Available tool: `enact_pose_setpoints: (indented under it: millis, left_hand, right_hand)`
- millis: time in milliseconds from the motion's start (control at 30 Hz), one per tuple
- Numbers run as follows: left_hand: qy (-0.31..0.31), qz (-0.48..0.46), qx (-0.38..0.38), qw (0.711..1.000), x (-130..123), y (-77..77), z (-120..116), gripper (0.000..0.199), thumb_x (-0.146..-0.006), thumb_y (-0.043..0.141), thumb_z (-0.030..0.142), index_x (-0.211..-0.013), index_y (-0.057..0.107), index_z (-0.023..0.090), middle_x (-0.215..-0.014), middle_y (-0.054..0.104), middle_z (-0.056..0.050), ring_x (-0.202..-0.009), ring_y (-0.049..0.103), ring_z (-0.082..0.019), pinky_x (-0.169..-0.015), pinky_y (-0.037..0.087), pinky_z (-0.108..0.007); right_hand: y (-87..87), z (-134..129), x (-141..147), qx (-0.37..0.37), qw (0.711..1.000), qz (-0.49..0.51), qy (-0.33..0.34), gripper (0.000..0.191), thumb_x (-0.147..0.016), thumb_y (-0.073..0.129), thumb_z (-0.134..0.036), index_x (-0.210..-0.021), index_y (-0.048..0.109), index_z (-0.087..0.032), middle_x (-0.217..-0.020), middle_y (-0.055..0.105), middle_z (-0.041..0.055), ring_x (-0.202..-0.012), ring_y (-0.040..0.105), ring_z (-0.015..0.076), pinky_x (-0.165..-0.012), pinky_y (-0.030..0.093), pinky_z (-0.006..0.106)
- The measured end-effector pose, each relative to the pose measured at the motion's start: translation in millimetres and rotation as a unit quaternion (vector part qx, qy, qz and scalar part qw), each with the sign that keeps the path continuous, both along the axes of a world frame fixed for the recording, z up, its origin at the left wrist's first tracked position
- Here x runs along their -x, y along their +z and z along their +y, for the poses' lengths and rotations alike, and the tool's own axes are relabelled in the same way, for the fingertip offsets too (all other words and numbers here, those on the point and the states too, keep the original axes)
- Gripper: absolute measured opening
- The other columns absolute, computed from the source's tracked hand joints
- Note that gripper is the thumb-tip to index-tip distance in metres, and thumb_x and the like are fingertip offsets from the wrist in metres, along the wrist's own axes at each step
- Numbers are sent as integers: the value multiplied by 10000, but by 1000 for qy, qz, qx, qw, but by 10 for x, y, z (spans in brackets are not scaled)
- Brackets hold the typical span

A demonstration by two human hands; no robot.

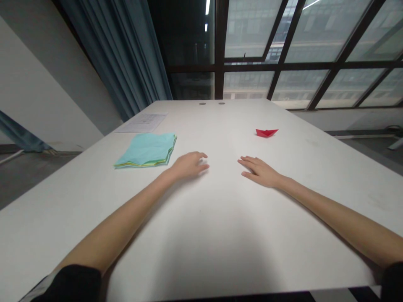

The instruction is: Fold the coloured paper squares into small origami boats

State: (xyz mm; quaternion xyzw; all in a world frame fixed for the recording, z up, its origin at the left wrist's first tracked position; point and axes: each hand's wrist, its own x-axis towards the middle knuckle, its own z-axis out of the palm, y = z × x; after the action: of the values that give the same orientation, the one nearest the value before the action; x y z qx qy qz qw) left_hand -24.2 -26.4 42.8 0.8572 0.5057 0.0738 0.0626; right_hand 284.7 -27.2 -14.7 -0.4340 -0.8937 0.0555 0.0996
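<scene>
My left hand (pixel 189 165) is over the white table with fingers apart and nothing in it. Just left of it lies a stack of coloured paper sheets (pixel 149 149), light blue on top with yellow and green edges below. My right hand (pixel 260 171) rests palm down, fingers spread, holding nothing. Beyond the right hand sits a small red folded paper boat (pixel 266 133), apart from the fingers. A bare stretch of table separates the two hands.
The long white table (pixel 217 235) reaches toward the windows (pixel 252 29). A printed sheet (pixel 143 122) lies behind the paper stack. Two round grommets (pixel 202 103) are set near the far edge. A blue curtain (pixel 122 50) hangs at the back left.
</scene>
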Motion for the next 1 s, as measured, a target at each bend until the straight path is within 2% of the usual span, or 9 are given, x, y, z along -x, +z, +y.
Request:
enact_pose_setpoints:
  millis: [100, 167, 300, 400, 633, 733, 833, 900, 1000]
  left_hand:
    - [70, 60, -32, 995, 415, 245, 164, 442, -745, 536, 491, -1079, 604, 211, -1086, 638, -85, -986, 580, -254, -845, 423, -325]
    - [112, 114, -25, 987, 711, 321, 262, 501, -678, 573, 564, -1026, 622, 207, -1080, 635, -96, -986, 572, -272, -828, 419, -325]
    - [183, 157, 35, 970, 1169, 287, 404, 743, -594, 519, 719, -1050, 594, 137, -1033, 638, -149, -929, 589, -290, -782, 420, -326]
    - [188, 155, 81, 966, 1306, 252, 437, 695, -612, 490, 690, -1011, 601, 132, -1026, 647, -143, -908, 593, -281, -733, 426, -310]
    - [178, 163, 110, 964, 1295, 369, 384, 332, -690, 460, 387, -819, 651, 147, -866, 681, -87, -817, 608, -236, -714, 431, -293]
    - [224, 152, 18, 963, 1237, 459, 323, 334, -727, 440, 353, -888, 649, 148, -927, 669, -104, -862, 599, -259, -740, 433, -333]
    - [309, 124, -111, 936, 1067, 601, 210, 368, -776, 407, 403, -955, 631, 173, -955, 658, -119, -891, 595, -300, -719, 440, -366]
    - [304, 99, -183, 930, 878, 705, 109, 357, -804, 374, 375, -984, 612, 180, -964, 656, -112, -889, 597, -292, -709, 439, -355]
    - [211, 80, -221, 949, 520, 800, -68, 308, -819, 371, 336, -962, 598, 183, -958, 653, -87, -877, 598, -260, -712, 430, -332]
  right_hand:
    - [-20, -5, 25, -10, 1000, 5, 2, 608, -889, 311, -546, -1380, 369, -193, -1432, 365, 139, -1321, 323, 293, -1052, 273, 518]
    - [-42, -8, 35, -16, 1000, 5, 2, 608, -889, 309, -547, -1377, 374, -190, -1429, 370, 137, -1315, 332, 294, -1046, 283, 521]
    - [-85, -2, 35, -28, 1000, -2, 0, 615, -889, 303, -553, -1371, 382, -179, -1421, 385, 132, -1303, 351, 295, -1040, 296, 518]
    - [-99, 0, 31, -30, 1000, -5, 0, 613, -892, 301, -550, -1373, 378, -179, -1422, 386, 127, -1305, 349, 292, -1043, 297, 510]
    - [-100, -4, 45, -28, 1000, -3, -2, 606, -894, 304, -545, -1370, 381, -178, -1425, 382, 123, -1310, 341, 290, -1047, 294, 507]
    - [-103, -7, 54, -27, 1000, 0, -1, 596, -893, 309, -545, -1367, 385, -192, -1422, 387, 120, -1308, 345, 289, -1043, 296, 511]
    - [-101, -13, 59, -28, 1000, -1, -2, 596, -893, 308, -545, -1365, 387, -190, -1423, 386, 123, -1306, 348, 291, -1038, 302, 510]
    - [-92, -12, 61, -28, 1000, -4, -4, 604, -892, 304, -547, -1366, 387, -180, -1423, 384, 125, -1304, 349, 293, -1038, 305, 506]
    - [-68, 1, 64, -28, 1000, -5, -6, 607, -892, 305, -546, -1365, 387, -175, -1420, 389, 127, -1300, 354, 296, -1036, 305, 509]
